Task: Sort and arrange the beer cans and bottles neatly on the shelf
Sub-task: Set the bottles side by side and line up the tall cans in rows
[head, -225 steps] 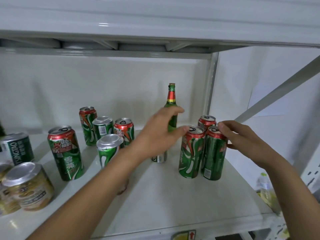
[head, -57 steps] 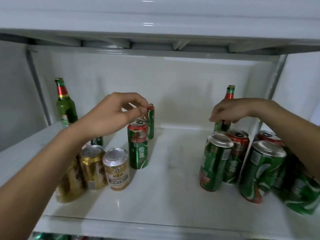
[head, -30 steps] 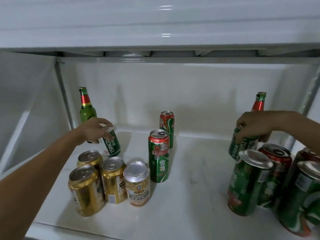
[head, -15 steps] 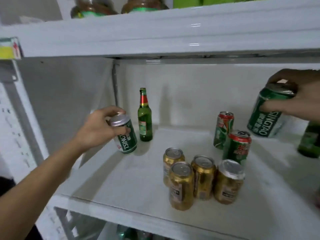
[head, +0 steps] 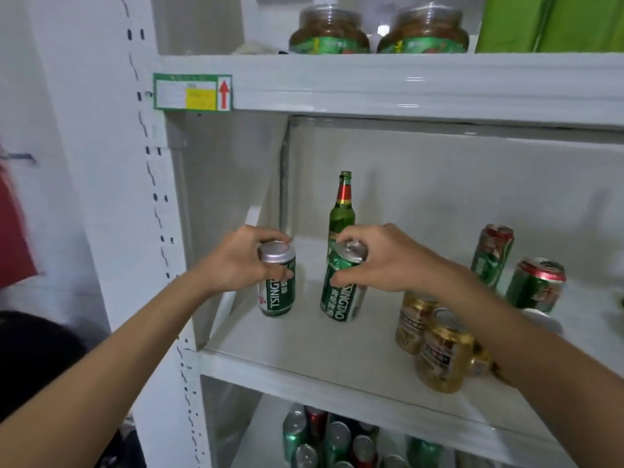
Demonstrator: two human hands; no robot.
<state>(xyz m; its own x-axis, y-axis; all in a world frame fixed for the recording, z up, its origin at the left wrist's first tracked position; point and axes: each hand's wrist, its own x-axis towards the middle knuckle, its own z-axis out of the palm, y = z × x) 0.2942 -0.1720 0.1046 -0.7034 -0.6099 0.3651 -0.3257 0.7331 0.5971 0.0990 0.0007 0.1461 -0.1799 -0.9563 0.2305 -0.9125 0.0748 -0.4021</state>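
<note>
- Risk, right green can point(head: 341, 292): it leans left, its base on or just off the shelf point(head: 304, 336); released at that tilt, it would likely topple toward the left green can point(head: 277, 285) or knock the bottle point(head: 341, 211) just behind it.
- Risk, gold cans point(head: 435, 346): the right forearm crosses over this group at lower right of the frame; a dropped elbow could sweep them off the front edge.
- Risk, red-and-green cans point(head: 513, 271): they stand at the right of the frame, well apart from both hands; little danger.
- Left hand point(head: 243, 261): centre-left of the frame, fingers over the rim, thumb on the side, clamped on the left green can, which is upright.
- Right hand point(head: 378, 261): centre of the frame, fingers curled over the lid, thumb on the wall, gripping the right green can.
- Placement: both green cans are at the left end of the middle shelf, in front of the bottle, near each other but not touching.
</note>
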